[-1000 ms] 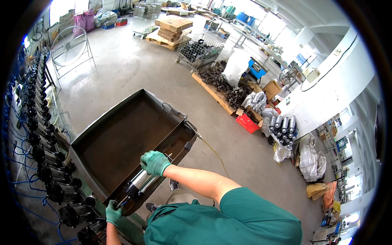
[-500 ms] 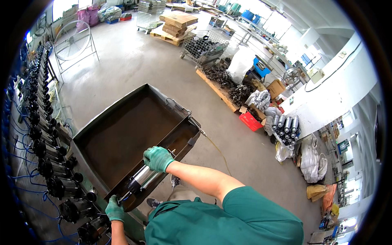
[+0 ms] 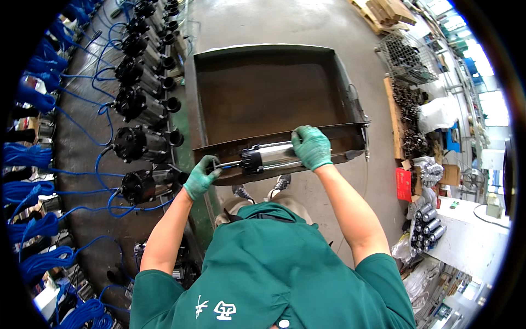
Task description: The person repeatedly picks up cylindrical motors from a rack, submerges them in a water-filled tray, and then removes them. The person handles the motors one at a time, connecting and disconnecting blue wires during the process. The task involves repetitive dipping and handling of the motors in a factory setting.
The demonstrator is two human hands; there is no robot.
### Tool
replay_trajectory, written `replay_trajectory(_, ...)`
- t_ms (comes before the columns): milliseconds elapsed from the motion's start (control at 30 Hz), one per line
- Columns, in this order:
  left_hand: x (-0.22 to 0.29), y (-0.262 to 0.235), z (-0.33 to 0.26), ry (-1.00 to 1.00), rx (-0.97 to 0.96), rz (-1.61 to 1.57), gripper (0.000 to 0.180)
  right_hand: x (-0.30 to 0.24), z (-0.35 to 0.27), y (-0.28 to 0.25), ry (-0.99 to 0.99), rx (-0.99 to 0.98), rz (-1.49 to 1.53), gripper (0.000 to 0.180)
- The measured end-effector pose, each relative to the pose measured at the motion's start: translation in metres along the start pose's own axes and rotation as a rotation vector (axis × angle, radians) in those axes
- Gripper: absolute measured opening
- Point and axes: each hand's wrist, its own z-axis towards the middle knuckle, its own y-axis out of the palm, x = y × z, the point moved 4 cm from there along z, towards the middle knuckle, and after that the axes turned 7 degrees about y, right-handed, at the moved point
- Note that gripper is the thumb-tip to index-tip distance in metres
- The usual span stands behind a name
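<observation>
A steel cylinder with a black end cap (image 3: 276, 154), like a pump body, lies across the narrow front compartment of a dark metal tank (image 3: 193, 104). My right hand (image 3: 311, 148), in a green glove, is wrapped over the cylinder's right end. A thin metal rod (image 3: 229, 164) runs from the black cap to my left hand (image 3: 201, 176), also gloved in green. The left fingers are closed around the rod's outer end; its tip at the cap cannot be made out. Brownish liquid (image 3: 268, 98) fills the tank's larger compartment, beyond the divider.
Left of the tank, black-capped steel pumps (image 3: 137, 143) stand in a row with blue cables (image 3: 35, 189) coiled beside them. On the right are a wire cage (image 3: 408, 55), a pallet (image 3: 395, 118) of dark metal parts, a red box (image 3: 404, 183) and stacked steel cylinders (image 3: 428, 227).
The view has swung round, so the tank now sits squarely ahead and more of the pump row shows. Both hands keep about the same places on the cylinder and rod.
</observation>
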Motion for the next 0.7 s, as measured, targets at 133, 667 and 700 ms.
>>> replay_trajectory(133, 0.023, 0.002, 0.011, -0.206, -0.164, 0.029, 0.039, 0.004, -0.001, -0.001, 0.006, -0.003, -0.017, 0.018)
replay_trajectory(667, 0.033, -0.002, 0.017, 0.023, -0.194, 0.951, 0.032, 0.002, 0.002, 0.0, -0.01, -0.013, -0.002, 0.018)
replay_trajectory(700, 0.032, -0.004, 0.017, -0.034, -0.213, 1.002, 0.028, 0.001, 0.003, 0.0, -0.011, -0.016, 0.0, 0.018)
